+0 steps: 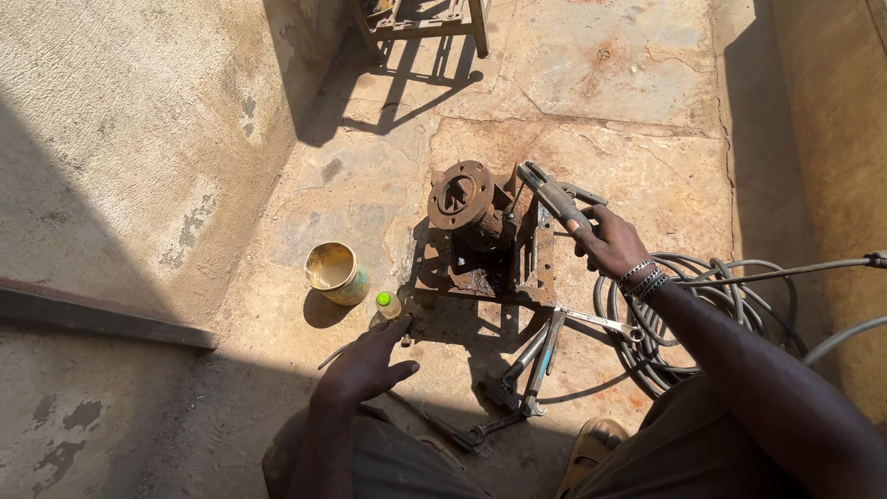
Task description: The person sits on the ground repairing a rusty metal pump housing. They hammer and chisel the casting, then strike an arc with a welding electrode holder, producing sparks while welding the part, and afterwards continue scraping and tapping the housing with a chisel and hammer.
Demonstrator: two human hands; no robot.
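Note:
A rusty metal assembly (480, 245) with a round flange on top stands on the concrete floor. My right hand (610, 242) is closed on the handle of a welding electrode holder (552, 196), whose jaws point at the upper right side of the assembly. My left hand (370, 362) hovers low over the floor with fingers spread, holding nothing. Its fingertips are close to a small bottle with a green cap (387, 304). An open yellow tin can (336, 273) stands just left of the bottle.
Several wrenches and a pipe wrench (531, 365) lie on the floor in front of the assembly. A coil of grey cable (684, 319) lies at the right. A concrete wall (129, 139) rises at the left, a metal frame (425, 18) stands at the back.

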